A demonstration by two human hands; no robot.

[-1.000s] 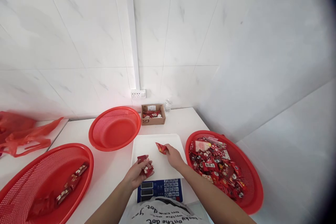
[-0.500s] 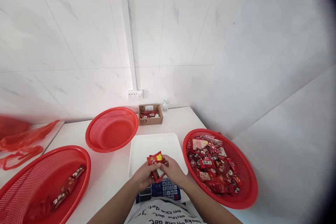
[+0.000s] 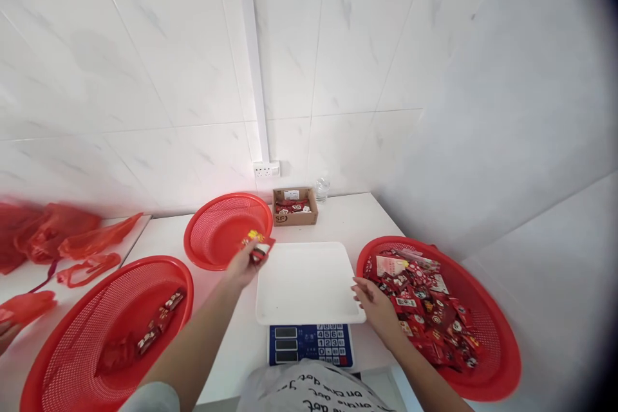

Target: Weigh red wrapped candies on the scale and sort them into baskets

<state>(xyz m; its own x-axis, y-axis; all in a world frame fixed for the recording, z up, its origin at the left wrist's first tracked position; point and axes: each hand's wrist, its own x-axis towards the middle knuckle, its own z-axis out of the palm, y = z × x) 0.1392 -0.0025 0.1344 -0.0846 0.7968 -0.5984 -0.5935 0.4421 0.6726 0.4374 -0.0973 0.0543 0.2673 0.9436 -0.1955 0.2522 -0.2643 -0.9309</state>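
My left hand [image 3: 243, 264] grips red snack packets [image 3: 261, 247] with a yellow print, by the right front rim of the back red basket [image 3: 197, 232]. How many packets are in it I cannot tell. My right hand [image 3: 374, 301] is open with nothing visible in it, fingers partly bent. It is at the right edge of the white scale tray [image 3: 304, 283], beside the right-hand red basket [image 3: 505, 360]. That basket holds a heap of red snack packets [image 3: 434, 309]. In front of the tray shows the scale's blue keypad panel [image 3: 310, 344].
A large red basket [image 3: 58, 341] at left holds several packets [image 3: 159, 325]. Behind the tray stand a small cardboard box [image 3: 295, 219] with packets and a clear glass jar [image 3: 322, 190]. Red plastic bags [image 3: 91, 244] lie far left; another person's hand [image 3: 7, 335] holds red plastic there.
My hands have parted from over the tray. The left went left to the back basket with the packets; the right moved toward the right-hand basket. The view has turned slightly left.
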